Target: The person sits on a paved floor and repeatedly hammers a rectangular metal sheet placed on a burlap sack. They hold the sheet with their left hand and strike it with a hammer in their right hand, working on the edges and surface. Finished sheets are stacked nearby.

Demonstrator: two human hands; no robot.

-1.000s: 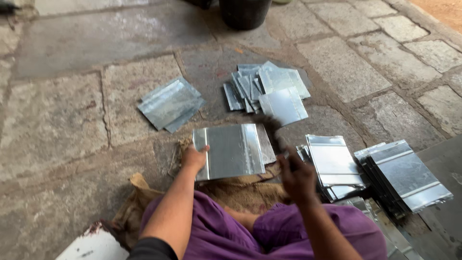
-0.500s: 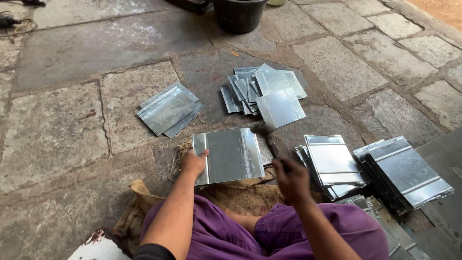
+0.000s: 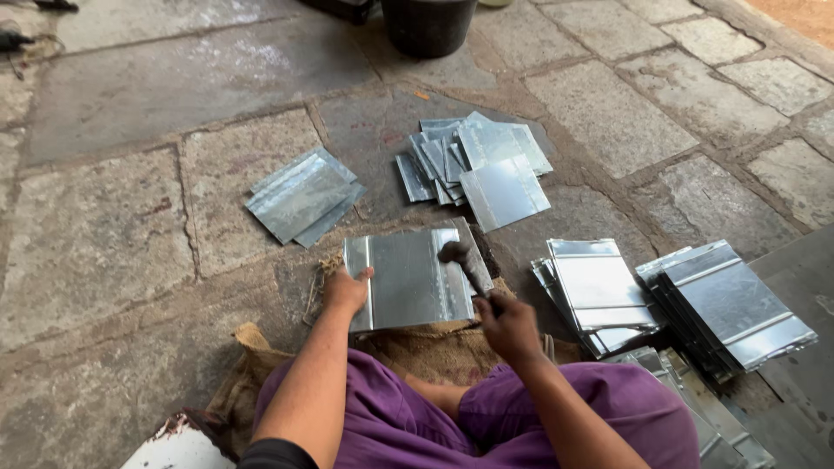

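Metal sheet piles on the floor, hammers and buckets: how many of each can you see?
Sheet piles: 4 (left pile, middle pile, right pile, far-right pile)
Sheet being worked: 1
Hammer: 1
Bucket: 1
Total: 7

The person wears loose purple trousers [image 3: 521, 417], filling the lower middle of the frame. Both forearms are bare (no watch or bangles). A dark sleeve edge [image 3: 278, 455] shows at bottom left.
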